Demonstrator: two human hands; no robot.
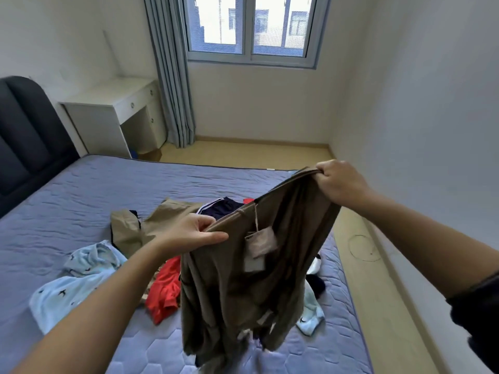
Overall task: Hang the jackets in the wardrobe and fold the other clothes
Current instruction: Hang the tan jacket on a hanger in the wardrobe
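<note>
Both hands hold a brown garment (pixel 243 279) up over the near right part of the bed (pixel 81 190), its lower end hanging toward the mattress. The left hand (pixel 193 233) pinches one end of the top edge between thumb and curled fingers; the right hand (pixel 339 183), higher and farther out, has its fingers closed tight around the other end. A paper tag (pixel 260 242) dangles on a string from the edge. Behind the garment, a red piece (pixel 164 290) and a pale blue printed one (pixel 73 282) lie toward the near edge of the bed. Farther in, mid-bed, lie a tan garment (pixel 135 228) and a dark navy one (pixel 224 207). Beyond the far edge, a white desk (pixel 108 103) stands by the curtain (pixel 172 76).
</note>
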